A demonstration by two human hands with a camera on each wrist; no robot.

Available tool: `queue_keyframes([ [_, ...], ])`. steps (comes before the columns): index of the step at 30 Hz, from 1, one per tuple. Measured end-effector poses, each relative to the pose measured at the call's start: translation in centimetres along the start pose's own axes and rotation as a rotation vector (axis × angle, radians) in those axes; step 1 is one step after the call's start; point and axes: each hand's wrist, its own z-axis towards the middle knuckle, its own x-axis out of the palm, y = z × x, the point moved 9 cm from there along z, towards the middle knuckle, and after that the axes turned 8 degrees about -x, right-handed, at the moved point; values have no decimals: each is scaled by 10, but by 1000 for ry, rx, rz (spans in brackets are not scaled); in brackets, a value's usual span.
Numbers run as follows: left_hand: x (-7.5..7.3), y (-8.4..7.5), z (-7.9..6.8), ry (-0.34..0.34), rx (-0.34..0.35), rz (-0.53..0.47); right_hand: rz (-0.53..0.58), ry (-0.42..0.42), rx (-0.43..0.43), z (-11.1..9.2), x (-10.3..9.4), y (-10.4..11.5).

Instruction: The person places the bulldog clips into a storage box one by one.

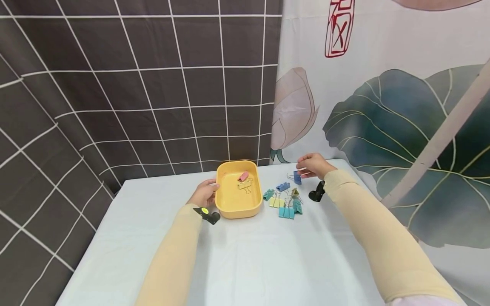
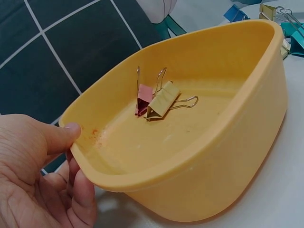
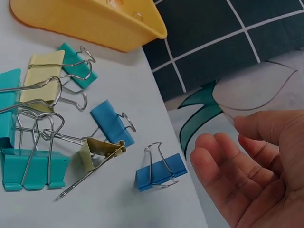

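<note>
Outlying blue clip (image 3: 160, 173): on the table (image 1: 245, 263), near its far edge and towards the far right corner; just left of the right hand's fingertips and slightly towards the near edge.
Long axis: the clip's body runs roughly from near edge to far edge; one wire handle points left, towards the box.
Nearer hand: the right, just beside the clip; the left is well apart, beyond the box.
Right hand (image 1: 315, 165): fingers loosely bent, thumb spaced from them, nothing in grasp; contact with the clip cannot be told.
Left hand (image 1: 203, 193): grips the left rim of the yellow box (image 1: 230, 197), thumb over the rim, fingers outside.
Box contents: red clip (image 2: 144, 100) and yellow clip (image 2: 164, 100), side by side.
Clip pile (image 3: 35, 168): between box and right hand, teal, yellow and blue pieces, some handles overlapping.
</note>
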Motion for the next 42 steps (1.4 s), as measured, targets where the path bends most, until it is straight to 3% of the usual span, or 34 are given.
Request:
queue_keyframes([
  [7, 1, -1, -1, 7, 1, -4, 26, -25, 3, 4, -4, -8],
  [18, 1, 0, 1, 9, -2, -5, 94, -41, 70, 14, -3, -41],
  [35, 1, 1, 0, 8, 4, -12, 21, -6, 242, 13, 8, -69],
  [42, 1, 0, 1, 3, 9, -3, 58, -35, 250, 15, 10, -75],
])
